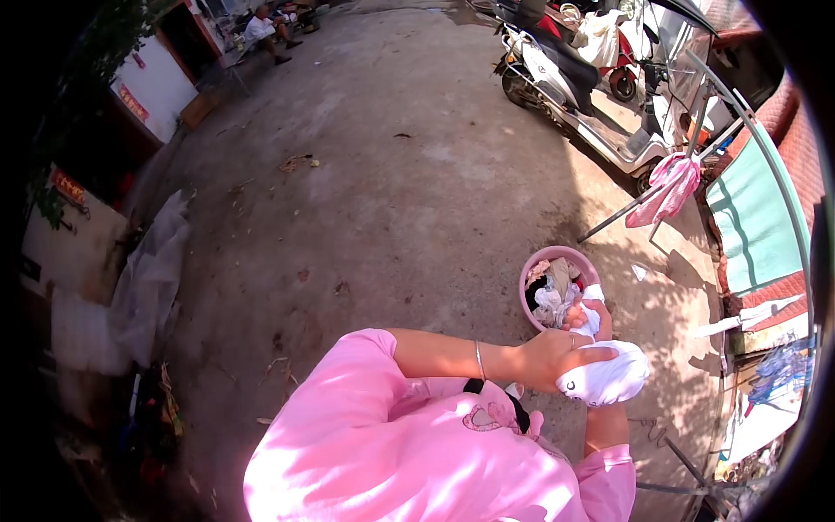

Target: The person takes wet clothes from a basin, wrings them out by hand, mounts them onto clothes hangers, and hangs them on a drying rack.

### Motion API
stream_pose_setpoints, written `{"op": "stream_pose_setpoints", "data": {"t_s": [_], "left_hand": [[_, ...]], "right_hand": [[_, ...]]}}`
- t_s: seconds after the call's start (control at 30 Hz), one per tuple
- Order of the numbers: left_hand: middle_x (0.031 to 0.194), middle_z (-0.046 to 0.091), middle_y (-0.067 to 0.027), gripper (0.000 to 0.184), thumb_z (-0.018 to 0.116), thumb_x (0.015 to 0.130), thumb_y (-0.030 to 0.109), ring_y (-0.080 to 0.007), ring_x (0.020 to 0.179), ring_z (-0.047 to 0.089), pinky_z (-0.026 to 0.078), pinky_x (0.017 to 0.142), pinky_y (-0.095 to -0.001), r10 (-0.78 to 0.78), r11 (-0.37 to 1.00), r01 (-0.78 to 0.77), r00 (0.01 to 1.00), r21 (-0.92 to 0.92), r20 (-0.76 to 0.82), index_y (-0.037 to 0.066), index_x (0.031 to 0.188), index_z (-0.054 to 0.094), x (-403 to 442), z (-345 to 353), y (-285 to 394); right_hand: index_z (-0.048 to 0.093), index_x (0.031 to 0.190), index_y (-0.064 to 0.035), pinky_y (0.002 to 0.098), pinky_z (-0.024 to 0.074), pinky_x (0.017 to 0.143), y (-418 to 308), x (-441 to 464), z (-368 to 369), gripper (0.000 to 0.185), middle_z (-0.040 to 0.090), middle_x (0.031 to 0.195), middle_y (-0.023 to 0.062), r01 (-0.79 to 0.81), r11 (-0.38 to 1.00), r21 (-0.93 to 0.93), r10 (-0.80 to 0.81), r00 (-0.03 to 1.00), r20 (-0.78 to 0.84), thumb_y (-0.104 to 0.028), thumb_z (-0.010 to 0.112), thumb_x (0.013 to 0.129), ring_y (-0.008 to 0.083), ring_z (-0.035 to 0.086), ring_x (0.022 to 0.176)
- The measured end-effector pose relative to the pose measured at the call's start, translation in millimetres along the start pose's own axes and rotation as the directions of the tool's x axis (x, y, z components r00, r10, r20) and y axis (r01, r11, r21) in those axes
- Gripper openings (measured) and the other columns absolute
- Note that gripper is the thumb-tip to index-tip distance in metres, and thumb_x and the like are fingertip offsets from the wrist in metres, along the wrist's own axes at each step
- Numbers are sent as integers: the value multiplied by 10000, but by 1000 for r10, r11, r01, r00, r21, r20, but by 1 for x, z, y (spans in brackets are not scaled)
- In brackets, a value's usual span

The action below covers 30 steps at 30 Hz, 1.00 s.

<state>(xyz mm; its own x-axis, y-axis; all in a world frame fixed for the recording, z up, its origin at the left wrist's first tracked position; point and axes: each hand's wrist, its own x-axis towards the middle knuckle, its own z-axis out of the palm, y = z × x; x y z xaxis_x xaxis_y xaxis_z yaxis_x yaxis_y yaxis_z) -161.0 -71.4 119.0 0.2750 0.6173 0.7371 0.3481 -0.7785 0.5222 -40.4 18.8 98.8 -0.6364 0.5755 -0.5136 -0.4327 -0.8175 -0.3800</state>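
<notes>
My left hand (552,360), with a bracelet at its wrist, is closed on a bunched white cloth (611,376) that has small dark marks. The bundle hangs over my right forearm and covers part of it. Further out, at the near rim of a pink basin (532,257), my right hand (577,318) is closed on white fabric (592,297). Whether this is the same piece as the bundle, I cannot tell. Inside the basin lie crumpled clothes (553,296) in white, beige, black and peach.
A metal drying frame (622,213) with a pink cloth (668,193) stands beyond the basin. Farther back is a parked scooter (574,96). A green cloth (755,217) hangs on the right, plastic sheeting (143,278) on the left. A person (263,30) sits far off.
</notes>
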Motion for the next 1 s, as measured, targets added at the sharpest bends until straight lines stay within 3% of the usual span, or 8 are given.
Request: {"op": "stream_pose_setpoints", "data": {"t_s": [0.43,0.5,0.57,0.7,0.77,0.83,0.9,1.0], "left_hand": [[833,549,-113,477,545,740,135,-268,751,596,481,603,-373,145,915,-327,811,235,567,89,1207,457,-52,47,-85],[857,560,-125,412,530,750,145,-261,783,600,480,626,-366,90,925,-293,786,241,612,92,1154,476,-60,61,-105],[871,594,-131,396,590,713,130,-271,795,628,496,634,-376,93,875,-367,766,314,636,100,1097,498,-72,68,-122],[850,604,-124,285,560,748,155,-282,804,629,497,644,-382,72,858,-345,815,381,575,116,1027,514,-85,72,-155],[839,594,-130,374,587,706,105,-313,805,617,488,642,-408,-81,936,-167,756,311,650,131,1073,521,-71,46,-149],[857,583,-140,521,609,641,42,-340,823,598,473,664,-439,-77,990,3,854,143,515,159,1140,516,-62,20,-143],[996,572,-127,628,620,624,35,-320,882,588,458,711,-429,-235,971,178,839,160,490,185,1219,489,-50,-5,-136],[997,608,-117,608,640,635,59,-302,949,590,466,778,-409,-428,904,409,858,126,283,177,1212,485,-38,-30,-135]], "right_hand": [[539,720,11,340,436,378,11,102,-9,138,542,557,116,-14,340,-940,-141,988,-66,-119,587,726,218,546,441],[566,678,23,377,481,464,13,135,-34,183,570,575,129,9,124,-992,-88,996,-2,-152,599,722,252,610,552],[605,720,29,417,497,580,20,179,-79,203,605,641,203,402,-669,-625,7,844,536,-174,619,715,328,624,617],[633,798,16,435,485,664,23,202,-69,232,600,716,252,169,-335,-927,-251,932,261,-196,636,704,381,615,687],[633,728,1,378,494,574,14,206,-68,187,627,661,112,-147,367,-919,-283,923,-261,-186,650,714,235,639,656],[607,852,-56,324,444,498,4,205,-79,154,594,698,28,100,631,-769,-229,971,-61,-163,621,742,153,569,595],[587,893,-58,306,451,520,-26,181,-49,158,584,715,22,-67,363,-929,-120,986,-118,-180,599,793,141,567,610],[552,1095,-26,293,490,694,-51,150,-38,411,614,910,75,100,515,-852,-20,994,105,-383,521,894,146,587,767]]}}
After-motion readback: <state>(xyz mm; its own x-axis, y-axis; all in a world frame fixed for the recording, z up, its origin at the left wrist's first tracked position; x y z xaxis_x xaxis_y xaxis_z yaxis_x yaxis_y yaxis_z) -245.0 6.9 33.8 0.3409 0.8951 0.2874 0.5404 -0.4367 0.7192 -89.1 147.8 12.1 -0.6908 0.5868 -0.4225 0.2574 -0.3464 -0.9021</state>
